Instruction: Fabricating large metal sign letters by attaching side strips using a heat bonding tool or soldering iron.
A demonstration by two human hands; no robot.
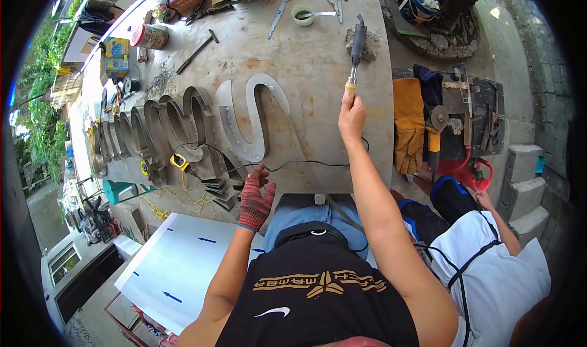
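Note:
My right hand (351,118) is stretched out over the metal-topped workbench (306,59) and grips the wooden handle of a hammer (356,44), whose head rests by a grey stone block (369,44). My left hand (255,197), in a red knitted glove, hovers with fingers spread near the bench's front edge, holding nothing. Just beyond it lies a large curved sheet-metal letter (247,118), with a black cable (293,162) running past it.
Several more metal letters (156,133) stand in a row to the left, with a yellow tool (179,161). Another hammer (197,50), a tin, files and a cup lie farther back. A white sheet (183,261) lies below. A person in white (489,267) crouches at right near yellow gloves (408,124).

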